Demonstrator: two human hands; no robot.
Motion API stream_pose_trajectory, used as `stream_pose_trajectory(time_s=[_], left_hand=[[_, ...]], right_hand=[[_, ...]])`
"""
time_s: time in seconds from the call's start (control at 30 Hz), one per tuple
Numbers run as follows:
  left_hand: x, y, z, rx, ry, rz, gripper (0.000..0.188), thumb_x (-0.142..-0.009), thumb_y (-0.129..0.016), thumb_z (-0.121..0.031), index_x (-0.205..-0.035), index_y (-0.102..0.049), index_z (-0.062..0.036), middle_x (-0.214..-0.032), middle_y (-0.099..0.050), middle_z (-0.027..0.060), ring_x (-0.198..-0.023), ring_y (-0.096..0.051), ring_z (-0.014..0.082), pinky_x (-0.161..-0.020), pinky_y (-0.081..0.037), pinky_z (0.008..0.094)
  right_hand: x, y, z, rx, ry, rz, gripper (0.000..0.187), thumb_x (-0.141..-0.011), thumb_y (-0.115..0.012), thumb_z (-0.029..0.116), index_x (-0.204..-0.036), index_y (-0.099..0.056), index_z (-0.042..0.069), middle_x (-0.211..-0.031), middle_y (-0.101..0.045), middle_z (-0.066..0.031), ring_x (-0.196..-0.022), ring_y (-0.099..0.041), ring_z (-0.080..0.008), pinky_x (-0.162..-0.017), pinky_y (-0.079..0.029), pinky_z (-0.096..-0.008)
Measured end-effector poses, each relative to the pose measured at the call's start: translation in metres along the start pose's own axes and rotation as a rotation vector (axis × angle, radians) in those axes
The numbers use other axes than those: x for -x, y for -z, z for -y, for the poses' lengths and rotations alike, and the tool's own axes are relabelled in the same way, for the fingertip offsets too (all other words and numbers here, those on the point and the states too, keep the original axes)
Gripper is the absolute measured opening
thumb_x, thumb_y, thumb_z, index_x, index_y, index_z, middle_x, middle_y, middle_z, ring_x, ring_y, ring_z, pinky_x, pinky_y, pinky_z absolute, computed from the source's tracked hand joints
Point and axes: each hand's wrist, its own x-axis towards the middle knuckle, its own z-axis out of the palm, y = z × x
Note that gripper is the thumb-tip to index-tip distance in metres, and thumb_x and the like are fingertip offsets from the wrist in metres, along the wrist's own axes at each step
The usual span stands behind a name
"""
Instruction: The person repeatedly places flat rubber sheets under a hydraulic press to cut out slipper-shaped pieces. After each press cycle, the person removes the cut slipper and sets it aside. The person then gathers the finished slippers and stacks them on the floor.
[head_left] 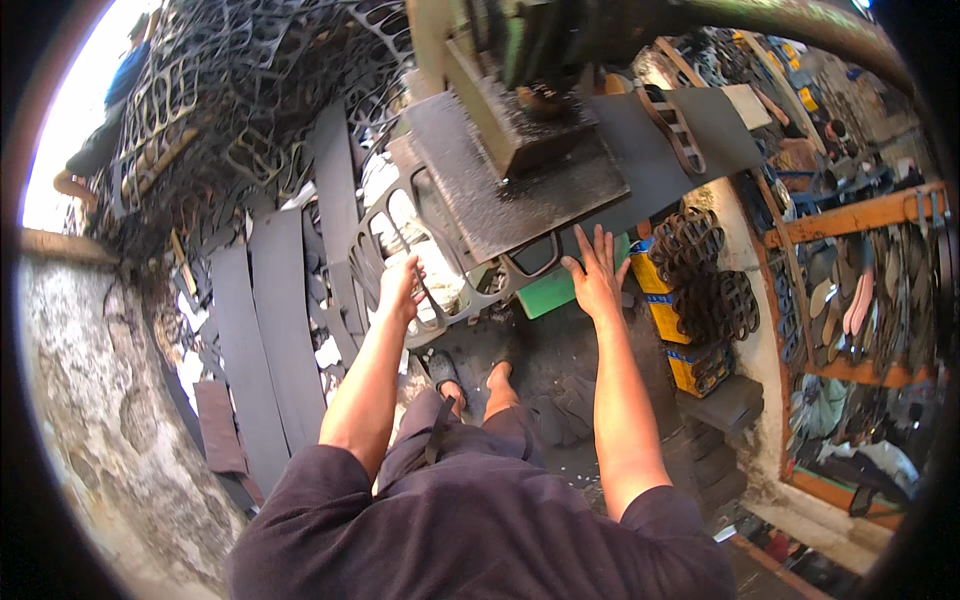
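Note:
A dark rubber-like sheet runs under the square metal plate of a press. Left of the plate, the sheet continues as a web with sole-shaped holes. My left hand has its fingers curled round a strip at the web's near left edge. Fingers spread, my right hand rests at the sheet's near edge, right of the plate. A sole-shaped metal frame with crossbars lies on the sheet at the right. The plate hides the sheet's middle.
The press column rises at the far side. A heap of cut-out webs fills the far left, above long dark strips. Yellow boxes and dark sole frames stand right. Shelves hold soles. A green board sits below.

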Motion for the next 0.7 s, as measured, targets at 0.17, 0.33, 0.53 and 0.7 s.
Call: stream_pose_trajectory(time_s=[0.17,0.33,0.53,0.7], left_hand=[[-0.003,-0.004,-0.037,0.107,-0.308,0.191,0.028,-0.099,-0.069,-0.016,-0.124,-0.064,-0.0056,-0.106,-0.071,0.0065,-0.094,-0.068,0.0155,-0.084,-0.057,0.0335],[-0.016,-0.011,-0.073,-0.089,-0.393,0.084,0.034,-0.099,-0.068,-0.015,-0.131,-0.062,-0.0052,-0.111,-0.071,0.0078,-0.099,-0.067,0.0134,-0.087,-0.056,0.0334],[0.144,-0.118,-0.152,-0.017,-1.288,0.005,0.038,-0.101,-0.068,-0.011,-0.136,-0.058,-0.0006,-0.126,-0.066,0.0113,-0.118,-0.062,0.0192,-0.105,-0.047,0.0327],[0.375,-0.264,-0.247,-0.182,-2.078,0.493,0.022,-0.102,-0.064,-0.013,-0.117,-0.066,0.0022,-0.112,-0.066,0.0097,-0.102,-0.065,0.0178,-0.093,-0.051,0.0314]], right_hand=[[-0.053,0.008,-0.014,0.034,-0.064,0.033,0.068,-0.103,-0.045,0.062,-0.158,-0.043,0.022,-0.173,-0.021,-0.0063,-0.161,-0.011,-0.0263,-0.122,-0.003,-0.0722],[-0.092,0.002,-0.010,0.019,-0.015,-0.045,0.060,-0.105,-0.051,0.048,-0.152,-0.050,0.010,-0.169,-0.029,-0.0099,-0.160,-0.013,-0.0310,-0.122,-0.003,-0.0719],[-0.076,0.067,-0.006,0.071,0.006,0.138,0.069,-0.096,-0.062,0.057,-0.151,-0.054,0.015,-0.167,-0.035,-0.0113,-0.158,-0.021,-0.0348,-0.121,-0.010,-0.0721],[-0.057,0.354,0.000,0.292,0.257,-0.923,0.043,-0.091,-0.072,0.048,-0.106,-0.077,0.008,-0.117,-0.075,-0.0124,-0.107,-0.071,-0.0321,-0.099,-0.052,-0.0504]])
